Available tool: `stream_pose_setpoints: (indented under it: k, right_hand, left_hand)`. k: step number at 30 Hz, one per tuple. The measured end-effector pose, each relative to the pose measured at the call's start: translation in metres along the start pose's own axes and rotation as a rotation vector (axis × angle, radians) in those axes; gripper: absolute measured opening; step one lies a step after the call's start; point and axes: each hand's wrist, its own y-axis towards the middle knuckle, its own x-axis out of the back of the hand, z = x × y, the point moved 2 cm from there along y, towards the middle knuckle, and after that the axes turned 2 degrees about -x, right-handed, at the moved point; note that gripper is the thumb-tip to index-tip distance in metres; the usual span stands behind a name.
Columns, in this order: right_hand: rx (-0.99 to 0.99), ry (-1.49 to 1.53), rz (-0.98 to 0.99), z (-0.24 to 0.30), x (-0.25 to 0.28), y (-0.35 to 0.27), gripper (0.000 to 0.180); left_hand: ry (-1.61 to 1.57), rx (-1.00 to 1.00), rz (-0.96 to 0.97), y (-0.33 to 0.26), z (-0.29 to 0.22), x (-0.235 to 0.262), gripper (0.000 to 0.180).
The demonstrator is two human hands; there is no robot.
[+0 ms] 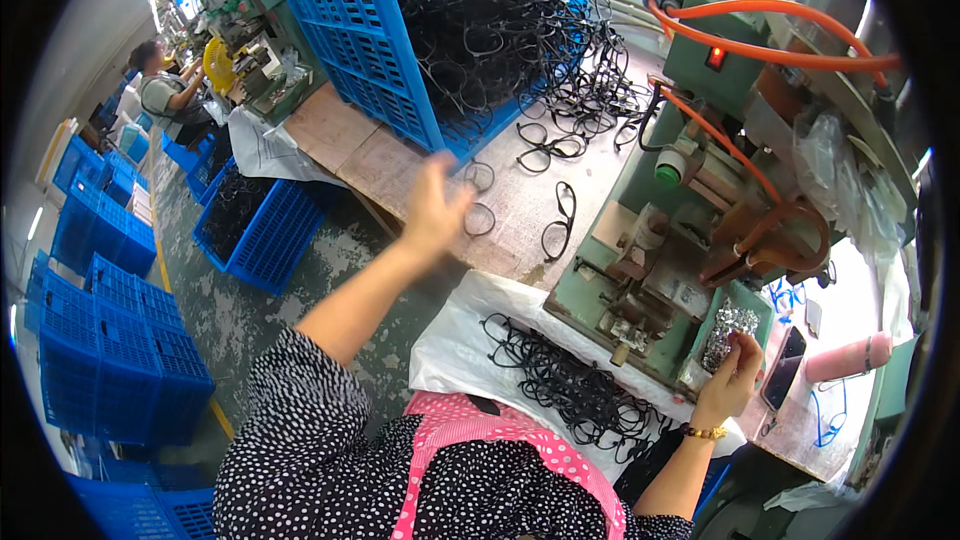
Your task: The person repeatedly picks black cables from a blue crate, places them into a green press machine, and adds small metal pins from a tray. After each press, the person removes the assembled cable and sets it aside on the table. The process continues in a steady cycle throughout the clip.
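Observation:
My left hand, blurred by motion, is beside the front corner of the big blue crate. Its fingers close at the bridge of a dark eyeglass frame, whose two rims stick out to the right. Another black eyeglass frame lies on the table farther right. My right hand is at the edge of a green tray of small silvery metal parts. Its fingertips are pinched together; what they hold, if anything, is too small to make out. Many black eyeglass frames lie on white cloth across my lap.
A blue crate heaped with black frames stands on the table. To the right is a green machine with orange hoses. A phone and pink bottle lie beyond. Another person sits far left.

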Motion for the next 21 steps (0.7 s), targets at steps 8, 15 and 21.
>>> stream_pose_setpoints:
  k: [8, 15, 21]
  right_hand:
    - [-0.05, -0.057, 0.021, 0.005, 0.0, -0.001, 0.014]
    - [-0.036, -0.089, -0.007, 0.015, -0.002, -0.001, 0.011]
    - [-0.086, -0.049, -0.019, 0.01, -0.002, -0.001, 0.01]
  left_hand:
    - [0.135, -0.096, 0.531, 0.012, -0.045, -0.06, 0.046]
    - [0.866, -0.606, -0.279, 0.252, -0.13, -0.003, 0.089]
    - [1.191, 0.064, 0.012, 0.338, -0.093, 0.005, 0.104]
